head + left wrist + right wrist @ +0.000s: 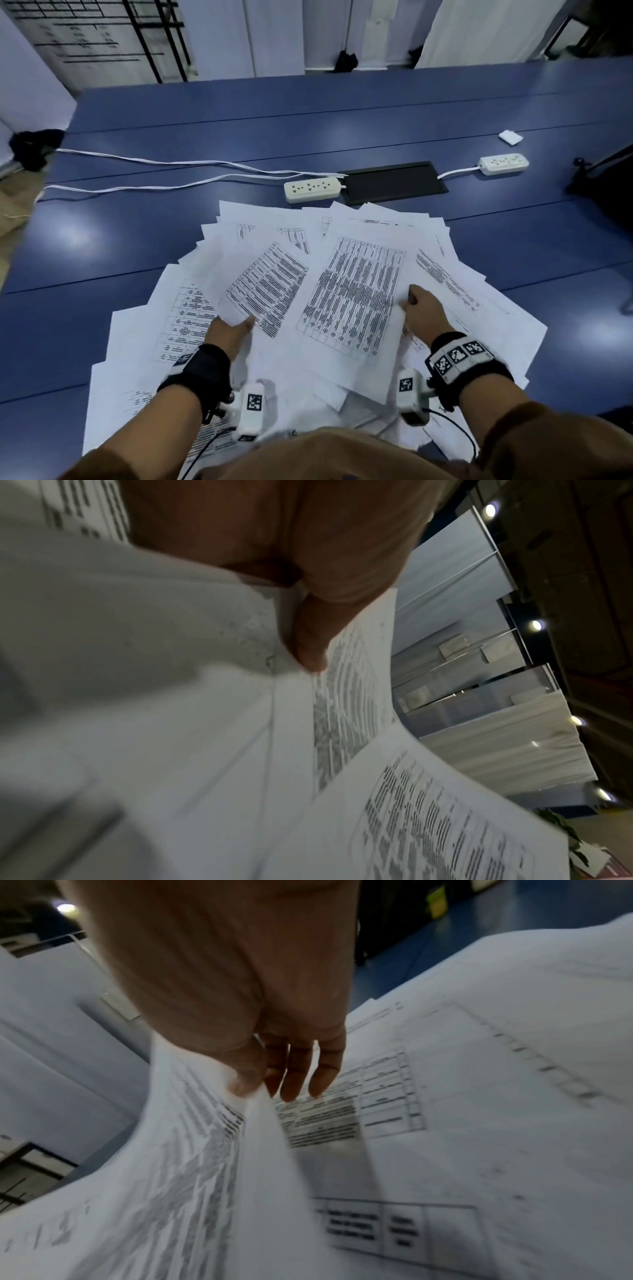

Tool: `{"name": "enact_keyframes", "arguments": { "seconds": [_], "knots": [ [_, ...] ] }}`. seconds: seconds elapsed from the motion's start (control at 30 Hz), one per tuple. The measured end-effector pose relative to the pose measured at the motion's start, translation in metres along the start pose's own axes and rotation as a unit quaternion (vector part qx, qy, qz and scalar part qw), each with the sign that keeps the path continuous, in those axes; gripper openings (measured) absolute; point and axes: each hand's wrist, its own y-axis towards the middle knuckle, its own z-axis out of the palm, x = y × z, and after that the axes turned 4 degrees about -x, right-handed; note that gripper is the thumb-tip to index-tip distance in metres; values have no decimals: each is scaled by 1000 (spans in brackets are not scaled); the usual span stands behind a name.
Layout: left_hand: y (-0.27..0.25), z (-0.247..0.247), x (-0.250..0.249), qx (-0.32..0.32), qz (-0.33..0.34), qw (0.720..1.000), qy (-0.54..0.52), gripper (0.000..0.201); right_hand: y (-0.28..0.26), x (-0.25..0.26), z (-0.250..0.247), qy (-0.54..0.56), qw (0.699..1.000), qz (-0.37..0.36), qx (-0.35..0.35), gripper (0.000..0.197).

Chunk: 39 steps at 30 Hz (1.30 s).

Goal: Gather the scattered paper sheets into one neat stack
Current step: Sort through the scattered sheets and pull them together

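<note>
White printed sheets lie fanned in a loose overlapping heap on the blue table, spreading from the near edge toward two power strips. The left hand pinches the near edge of one sheet, thumb on top; the left wrist view shows the thumb pressed on that paper. The right hand pinches the right edge of the middle sheet, which is lifted and curling; in the right wrist view the thumb meets the fingers across it. One strip sits just beyond the heap beside a black panel; the other lies farther right.
</note>
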Motion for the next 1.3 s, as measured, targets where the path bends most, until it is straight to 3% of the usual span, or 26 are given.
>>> {"name": "enact_keyframes", "arguments": {
  "seconds": [0.1, 0.23, 0.27, 0.33, 0.43, 0.5, 0.57, 0.67, 0.73, 0.83, 0.93, 1.07, 1.2, 1.3],
  "knots": [
    [0, -6, 2, 29, 4, 1000, 9, 40, 12, 12, 3, -8, 999, -27, 23, 16],
    [-8, -3, 2, 56, 10, 998, -37, 34, 8, 36, 20, 16, 998, -38, 38, 19],
    [-10, -1, 0, 52, 18, 998, -37, 39, 4, 41, 26, 14, 998, -43, 38, 17],
    [-13, 1, 1, 32, 25, 998, -39, 68, -5, 48, 43, -2, 997, -54, 60, 10],
    [-15, 4, 6, 49, 27, 998, -16, 91, -17, 54, 63, 31, 992, -52, 110, 47],
    [-13, 4, 12, 46, 24, 999, -11, 76, -21, 55, 66, 100, 986, -44, 127, 59],
    [-11, -2, 16, 28, 5, 999, -30, 60, -18, 51, 61, 138, 986, -16, 93, 61],
    [-3, -18, 18, -18, -6, 999, -49, 55, -5, 33, 47, -9, 998, 55, -23, 63],
    [5, -34, 20, -63, -6, 997, -52, 53, -5, 23, 40, -111, 990, 86, -22, 72],
    [11, -55, 25, -114, -7, 993, -33, 56, -11, 17, 46, -112, 993, 37, 6, 81],
    [11, -63, 32, -115, -41, 992, 3, 63, -24, 22, 63, -64, 997, -4, 46, 72],
    [6, -56, 29, -93, -43, 994, 38, 62, -19, 25, 67, -29, 995, 5, 99, 58],
    [-5, -44, 27, -71, -39, 996, 32, 58, -14, 26, 61, -31, 988, -22, 149, 22],
    [-8, -38, 25, -64, -51, 996, 22, 58, -19, 25, 65, -27, 986, -39, 162, 13]
  ]
}}
